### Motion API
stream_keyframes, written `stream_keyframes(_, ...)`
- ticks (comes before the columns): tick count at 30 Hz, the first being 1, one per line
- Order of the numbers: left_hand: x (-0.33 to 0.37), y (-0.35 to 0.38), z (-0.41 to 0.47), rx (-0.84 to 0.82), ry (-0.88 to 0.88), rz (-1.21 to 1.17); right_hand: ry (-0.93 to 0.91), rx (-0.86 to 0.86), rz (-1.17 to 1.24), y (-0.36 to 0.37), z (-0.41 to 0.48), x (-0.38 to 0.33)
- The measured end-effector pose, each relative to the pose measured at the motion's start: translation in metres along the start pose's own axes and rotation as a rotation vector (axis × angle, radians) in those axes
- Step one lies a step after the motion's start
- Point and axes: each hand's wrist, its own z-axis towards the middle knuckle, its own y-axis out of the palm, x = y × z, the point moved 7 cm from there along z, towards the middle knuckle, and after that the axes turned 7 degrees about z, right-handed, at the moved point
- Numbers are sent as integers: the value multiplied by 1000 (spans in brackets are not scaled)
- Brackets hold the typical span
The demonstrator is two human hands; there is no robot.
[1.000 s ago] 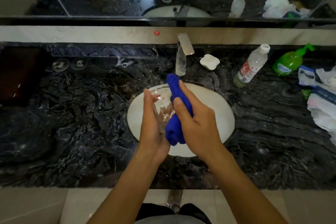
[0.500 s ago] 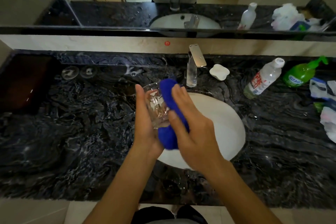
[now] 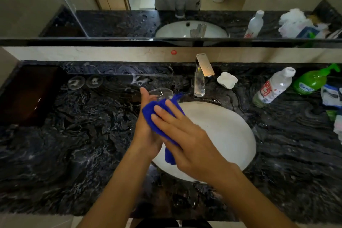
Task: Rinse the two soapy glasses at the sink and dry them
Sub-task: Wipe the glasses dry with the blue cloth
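Observation:
My left hand grips a clear glass over the left rim of the white sink; only the glass's rim shows. A blue cloth is wrapped over the rest of the glass. My right hand holds the cloth against the glass, its fingers lying across the cloth, and the cloth's tail hangs below the palm. A second clear glass stands faintly visible on the counter's front edge, between my forearms.
The chrome faucet stands behind the sink, with a white soap dish beside it. A water bottle, a green pump bottle and packets lie at the right. Two round clear pieces sit at the back left on the dark marble counter.
The glass and cloth moved left from the sink's middle to its left rim. The cloth, earlier bunched beside the glass, now covers most of it under my right hand.

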Motion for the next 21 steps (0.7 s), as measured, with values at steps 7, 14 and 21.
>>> stream_keyframes(7, -5, 11, -5, -67, -50, -54, 311, 287, 279, -25, 30, 30)
stream_keyframes(14, 3, -5, 0, -42, -49, -21, 287, 345, 409, -9, 8, 13)
stream_keyframes(21, 10, -21, -5, -2, -4, -135, -13, 114, 74, 12, 14, -12)
